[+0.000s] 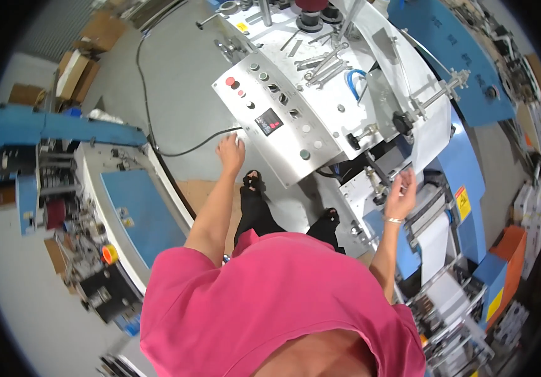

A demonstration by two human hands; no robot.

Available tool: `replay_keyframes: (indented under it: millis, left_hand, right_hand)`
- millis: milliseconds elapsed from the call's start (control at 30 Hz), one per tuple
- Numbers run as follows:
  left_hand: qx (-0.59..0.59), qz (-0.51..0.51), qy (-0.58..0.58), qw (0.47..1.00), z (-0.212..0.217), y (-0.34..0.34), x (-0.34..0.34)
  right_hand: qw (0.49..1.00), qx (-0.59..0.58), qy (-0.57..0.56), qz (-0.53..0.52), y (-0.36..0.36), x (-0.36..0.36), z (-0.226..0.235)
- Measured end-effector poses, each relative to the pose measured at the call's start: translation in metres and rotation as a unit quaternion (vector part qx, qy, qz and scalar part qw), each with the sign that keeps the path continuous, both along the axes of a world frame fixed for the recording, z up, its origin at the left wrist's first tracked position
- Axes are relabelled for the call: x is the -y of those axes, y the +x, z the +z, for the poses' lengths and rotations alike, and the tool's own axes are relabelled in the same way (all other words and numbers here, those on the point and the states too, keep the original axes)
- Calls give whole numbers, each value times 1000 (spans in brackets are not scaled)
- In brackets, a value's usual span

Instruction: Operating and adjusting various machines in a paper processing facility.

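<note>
While the left hand (231, 152) is laid on the corner of the metal panel (295, 135), its fingers (237, 142) are spread a little and nothing is gripped by them. The right hand (401, 196) is held up by the paper (431, 135) on the machine, and its fingers (409, 179) are curled loosely; whether the paper is pinched cannot be told. A bracelet (394, 220) is worn on that wrist. Round buttons and a small dark screen (268, 122) are set in the panel, just beside the left hand. Wrenches (324, 66) are laid on the counter (346, 119) behind the panel. A black cable (185, 151) is seen on the floor (176, 75). A pink shirt (277, 301) is worn.
</note>
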State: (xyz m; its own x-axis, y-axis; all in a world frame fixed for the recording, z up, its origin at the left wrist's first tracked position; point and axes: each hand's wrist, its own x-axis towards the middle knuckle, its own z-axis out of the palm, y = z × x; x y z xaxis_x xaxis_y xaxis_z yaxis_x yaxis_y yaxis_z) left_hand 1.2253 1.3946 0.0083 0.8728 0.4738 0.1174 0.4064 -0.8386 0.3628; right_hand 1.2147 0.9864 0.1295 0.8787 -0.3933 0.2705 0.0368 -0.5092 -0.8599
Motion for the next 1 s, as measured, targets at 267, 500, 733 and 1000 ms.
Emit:
replay_keyframes:
  millis: [267, 500, 733, 1000]
  left_hand:
    - [33, -146, 82, 985, 3, 193, -53]
    - [-47, -205, 138, 968, -11, 235, -57]
    - [-192, -226, 109, 949, 19, 257, -52]
    - [-212, -277, 175, 921, 9, 275, -58]
  right_hand:
    - [984, -172, -34, -10, -77, -167, -32]
    - [959, -236, -13, -158, -134, -215, -16]
    - [945, -271, 12, -183, -138, -229, -28]
    - [937, -300, 53, -172, -113, -271, -56]
